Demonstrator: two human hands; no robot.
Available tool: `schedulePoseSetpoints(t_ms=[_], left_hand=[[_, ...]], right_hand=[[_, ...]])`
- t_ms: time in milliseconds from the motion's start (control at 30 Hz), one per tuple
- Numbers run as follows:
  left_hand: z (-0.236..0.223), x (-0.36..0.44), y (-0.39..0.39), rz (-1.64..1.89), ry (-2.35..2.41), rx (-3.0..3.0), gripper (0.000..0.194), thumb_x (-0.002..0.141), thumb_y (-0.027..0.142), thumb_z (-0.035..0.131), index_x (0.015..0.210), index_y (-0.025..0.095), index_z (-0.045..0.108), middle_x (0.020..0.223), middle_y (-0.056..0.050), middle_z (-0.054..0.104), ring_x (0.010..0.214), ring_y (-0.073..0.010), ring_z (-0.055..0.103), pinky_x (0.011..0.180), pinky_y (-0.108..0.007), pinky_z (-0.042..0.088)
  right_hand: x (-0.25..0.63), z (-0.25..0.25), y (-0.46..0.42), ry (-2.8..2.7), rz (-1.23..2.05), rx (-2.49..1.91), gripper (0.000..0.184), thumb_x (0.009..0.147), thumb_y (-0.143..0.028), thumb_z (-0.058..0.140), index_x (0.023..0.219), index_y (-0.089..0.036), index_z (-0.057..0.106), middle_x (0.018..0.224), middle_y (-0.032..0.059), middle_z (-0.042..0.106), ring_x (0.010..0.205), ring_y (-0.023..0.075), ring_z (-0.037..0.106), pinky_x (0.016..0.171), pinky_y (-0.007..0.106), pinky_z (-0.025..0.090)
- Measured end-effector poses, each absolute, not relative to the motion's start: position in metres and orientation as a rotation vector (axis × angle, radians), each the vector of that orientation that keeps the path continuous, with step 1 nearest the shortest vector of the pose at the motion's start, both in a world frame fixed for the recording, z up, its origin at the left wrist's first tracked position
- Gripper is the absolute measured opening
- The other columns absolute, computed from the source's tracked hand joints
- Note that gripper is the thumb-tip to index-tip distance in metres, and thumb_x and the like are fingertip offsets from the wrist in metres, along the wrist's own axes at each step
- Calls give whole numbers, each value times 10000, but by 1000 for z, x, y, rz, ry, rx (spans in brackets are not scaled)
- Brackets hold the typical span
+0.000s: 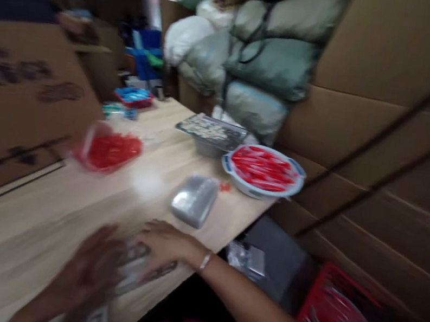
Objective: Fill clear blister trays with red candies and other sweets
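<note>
My left hand, smeared by motion, is low over the near part of the table at the left side of a clear plastic packet. How its fingers are set cannot be made out. My right hand, with a light bracelet at the wrist, reaches in from the right. Its fingers and thumb close about the packet's right side. Dark shapes show on or in the packet, too blurred to name. Just beyond my right hand lies a stack of clear plastic bags.
A basin of red packets stands at the table's right edge, beside a grey tray bearing small pale pieces. A bag of small red pieces is at left, near a large carton. A red crate stands below right.
</note>
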State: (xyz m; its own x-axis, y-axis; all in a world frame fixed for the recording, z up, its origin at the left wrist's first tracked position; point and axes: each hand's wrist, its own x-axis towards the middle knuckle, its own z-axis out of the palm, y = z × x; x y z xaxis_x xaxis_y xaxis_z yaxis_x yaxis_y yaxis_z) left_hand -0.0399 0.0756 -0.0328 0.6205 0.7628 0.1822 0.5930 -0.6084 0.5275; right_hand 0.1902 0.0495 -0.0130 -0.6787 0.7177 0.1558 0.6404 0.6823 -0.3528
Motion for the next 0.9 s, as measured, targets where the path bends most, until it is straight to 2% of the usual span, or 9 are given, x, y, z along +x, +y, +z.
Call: schedulePoseSetpoints(t_ms=[67, 167, 300, 467, 567, 633, 700, 833, 900], left_hand=[[-27, -50, 64, 464, 1038, 2354, 578, 653, 484, 759, 1160, 270, 583, 1342, -96, 513, 1245, -320, 466, 1014, -484, 430], [-23, -43, 63, 381, 954, 2230, 632, 654, 442, 757, 1205, 238, 525, 1341, -119, 491, 1236, -302, 475, 1031, -466, 410], [-15, -36, 64, 267, 882, 2208, 801, 561, 469, 807, 1250, 255, 459, 1376, -117, 414, 1282, -313, 398, 1064, -488, 360], [-13, -40, 63, 277, 819, 2211, 701, 622, 452, 770, 1212, 252, 448, 1302, -94, 434, 1240, -280, 425, 1058, -468, 366], [-19, -39, 63, 325, 810, 2224, 670, 645, 425, 757, 1210, 241, 446, 1293, -93, 441, 1235, -269, 425, 1056, -451, 370], [-22, -38, 61, 350, 842, 2259, 680, 623, 391, 774, 1202, 228, 458, 1301, -102, 442, 1247, -279, 414, 1064, -453, 361], [-23, -39, 59, 335, 885, 2274, 737, 583, 379, 802, 1216, 216, 463, 1337, -122, 424, 1279, -299, 387, 1080, -463, 344], [-19, -48, 50, 370, 937, 2218, 915, 610, 522, 780, 1368, 241, 352, 1498, -158, 255, 1379, -335, 261, 1116, -512, 279], [-20, -53, 44, 506, 924, 2247, 895, 647, 580, 735, 1389, 283, 332, 1523, -138, 234, 1403, -342, 208, 1129, -541, 234]], right_hand=[[197, -13, 51, -2622, 418, -1027, 528, 641, -536, 755, 985, -161, 617, 996, 69, 619, 941, 213, 546, 823, 308, 443], [197, -13, 50, -2636, 497, -995, 497, 671, -484, 761, 1012, -150, 621, 1005, 79, 590, 942, 215, 531, 817, 309, 442], [193, -10, 44, -2621, 557, -1007, 610, 591, -508, 802, 1045, -147, 613, 1028, 91, 566, 979, 243, 508, 861, 352, 432], [194, -4, 38, -2613, 566, -1053, 575, 639, -488, 785, 1078, -169, 595, 1048, 75, 561, 991, 230, 504, 845, 336, 438], [185, -5, 20, -2632, 380, -1002, 401, 730, -383, 745, 1035, -168, 600, 1075, 76, 564, 1008, 226, 507, 879, 353, 427], [175, -9, 5, -2678, 152, -988, 186, 800, -249, 678, 947, -158, 610, 1019, 77, 589, 990, 232, 519, 899, 382, 418], [167, -13, -7, -2730, -18, -967, 60, 833, -152, 612, 893, -149, 606, 928, 71, 613, 934, 233, 541, 870, 387, 435], [164, -11, -9, -2747, 28, -865, 62, 847, -126, 577, 899, -159, 582, 885, 43, 629, 856, 206, 569, 761, 327, 479], [168, -3, -4, -2671, 96, -905, 45, 843, -129, 567, 869, -166, 565, 885, 37, 628, 846, 193, 571, 741, 307, 483]])
